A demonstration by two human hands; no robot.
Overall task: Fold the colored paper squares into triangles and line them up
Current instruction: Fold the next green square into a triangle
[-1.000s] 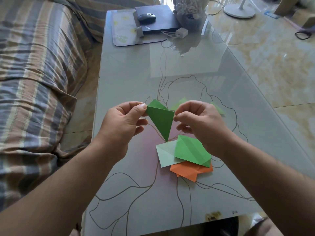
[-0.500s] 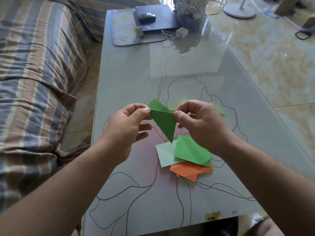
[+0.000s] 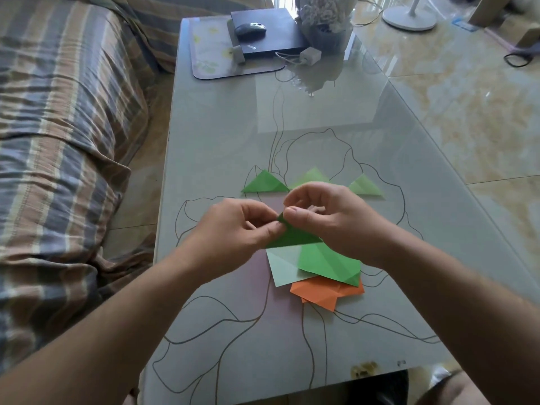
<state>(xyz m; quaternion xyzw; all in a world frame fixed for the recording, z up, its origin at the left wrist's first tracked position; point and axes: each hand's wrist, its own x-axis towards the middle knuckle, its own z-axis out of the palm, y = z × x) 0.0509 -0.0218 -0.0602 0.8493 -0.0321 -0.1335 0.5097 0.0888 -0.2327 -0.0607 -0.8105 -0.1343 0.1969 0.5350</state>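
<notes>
A dark green folded triangle (image 3: pixel 293 238) is pinched at its top corner by both hands, my left hand (image 3: pixel 236 229) on its left and my right hand (image 3: pixel 330 220) on its right. Beyond them three folded triangles lie in a row on the glass table (image 3: pixel 222 135): a dark green triangle (image 3: pixel 264 182), a light green triangle (image 3: pixel 312 176) partly behind my right hand, and another light green triangle (image 3: pixel 365 187). Under my hands lies a loose pile: a pale green sheet (image 3: pixel 282 267), a green sheet (image 3: pixel 327 263) and orange paper (image 3: pixel 324 292).
A striped sofa (image 3: pixel 58 127) runs along the table's left side. At the far end sit a placemat (image 3: pixel 210 54), a black box (image 3: pixel 271 30) with a mouse (image 3: pixel 250 27), a white charger (image 3: pixel 310 55) and a flower pot (image 3: pixel 324 24). Shiny tiled floor lies to the right.
Both hands have lowered toward the pile and come together at one corner of the green triangle, which has turned from point-down to point-up. The dark green triangle in the far row is now uncovered.
</notes>
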